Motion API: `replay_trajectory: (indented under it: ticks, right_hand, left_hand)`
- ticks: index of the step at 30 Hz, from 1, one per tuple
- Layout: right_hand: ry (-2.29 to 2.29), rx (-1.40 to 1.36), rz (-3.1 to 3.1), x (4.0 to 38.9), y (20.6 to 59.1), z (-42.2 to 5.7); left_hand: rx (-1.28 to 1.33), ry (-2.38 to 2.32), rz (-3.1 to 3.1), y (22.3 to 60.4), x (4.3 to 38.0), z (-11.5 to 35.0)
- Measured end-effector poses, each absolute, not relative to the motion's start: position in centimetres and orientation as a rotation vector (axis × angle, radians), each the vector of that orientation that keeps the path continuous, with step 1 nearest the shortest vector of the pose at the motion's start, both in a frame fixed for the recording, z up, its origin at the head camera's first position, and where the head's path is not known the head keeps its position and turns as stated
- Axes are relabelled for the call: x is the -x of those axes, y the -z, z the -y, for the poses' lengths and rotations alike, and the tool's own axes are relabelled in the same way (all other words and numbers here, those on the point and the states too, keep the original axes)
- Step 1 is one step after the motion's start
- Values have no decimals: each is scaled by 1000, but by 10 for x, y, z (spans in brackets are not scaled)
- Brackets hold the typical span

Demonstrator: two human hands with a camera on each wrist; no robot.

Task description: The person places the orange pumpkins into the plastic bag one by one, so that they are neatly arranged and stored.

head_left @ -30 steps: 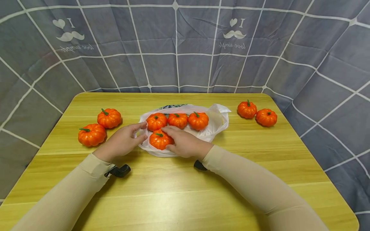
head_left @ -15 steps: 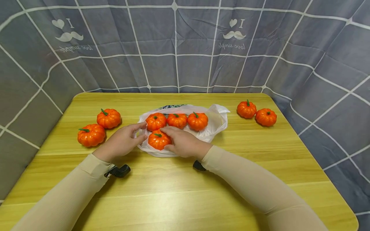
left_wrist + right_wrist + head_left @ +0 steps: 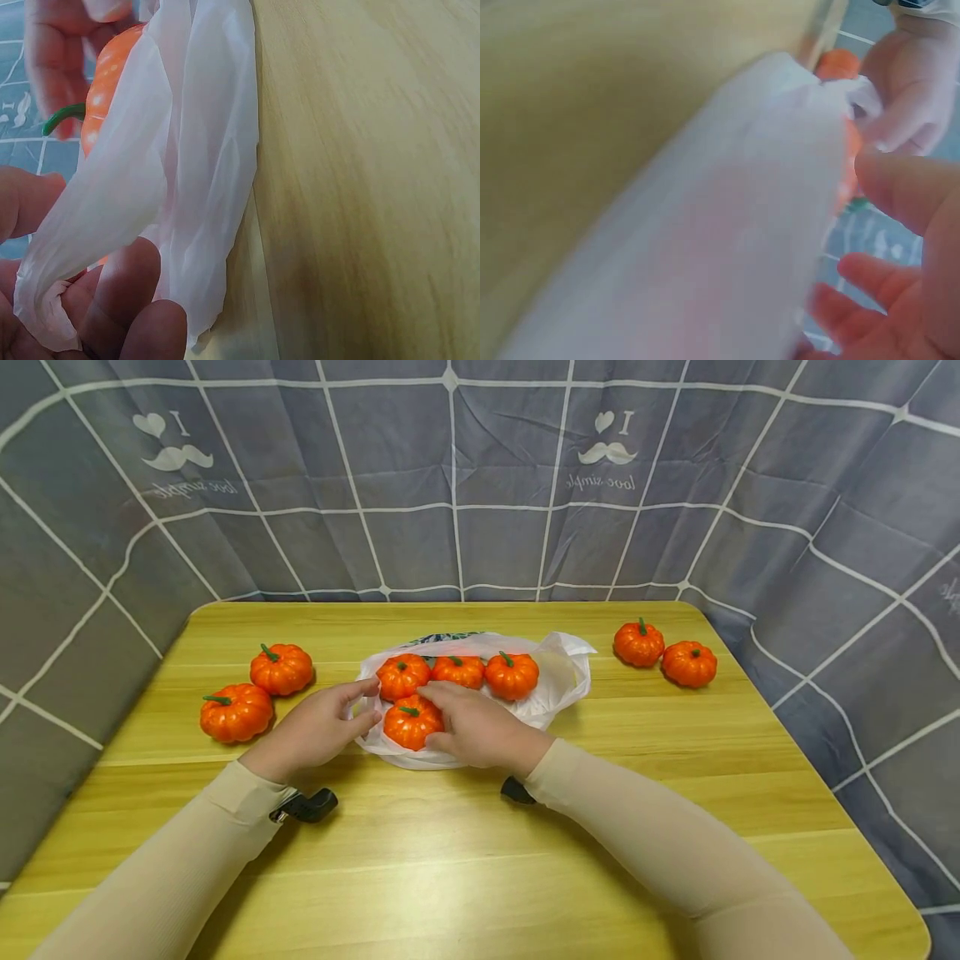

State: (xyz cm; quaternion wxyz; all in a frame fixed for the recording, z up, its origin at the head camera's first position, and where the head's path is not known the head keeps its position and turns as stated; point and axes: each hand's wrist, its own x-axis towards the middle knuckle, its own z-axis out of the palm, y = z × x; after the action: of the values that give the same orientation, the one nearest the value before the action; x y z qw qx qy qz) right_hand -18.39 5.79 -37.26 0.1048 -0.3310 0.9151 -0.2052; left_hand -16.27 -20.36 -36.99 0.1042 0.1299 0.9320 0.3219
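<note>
A white plastic bag (image 3: 555, 689) lies on its side at the middle of the table, mouth toward me. Three small orange pumpkins with green stems sit in a row inside: a left one (image 3: 402, 677), a middle one (image 3: 459, 671) and a right one (image 3: 512, 677). In front of them sits another pumpkin (image 3: 412, 724), within the bag's mouth. My left hand (image 3: 315, 732) holds the bag's left edge; the left wrist view shows the film (image 3: 112, 187) between thumb and curled fingers. Beside the front pumpkin's right side is my right hand (image 3: 480, 727), thumb and fingers spread apart.
Two pumpkins stand at the table's left, a rear one (image 3: 281, 669) and a nearer one (image 3: 237, 712), close to my left wrist. Another pair, a rear pumpkin (image 3: 639, 644) and a front pumpkin (image 3: 689, 663), stands at the right. A grey checked curtain (image 3: 495, 485) surrounds the wooden table (image 3: 480, 877).
My right hand has eased very slightly off the front pumpkin's right side, showing a little more of it. The left hand stays at the bag's edge, and the other pumpkins stay put.
</note>
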Motion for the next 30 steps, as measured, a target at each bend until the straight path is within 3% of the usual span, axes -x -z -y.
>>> replay_trajectory:
  ticks: [13,30]
  right_hand:
    - [987,994,-2904,180,319,-99]
    - [1037,534,-3131,220,301,-200]
  left_hand:
    - [-387,-925,-2757,371,165,205]
    - [-396,-916,-2767,365,165,200]
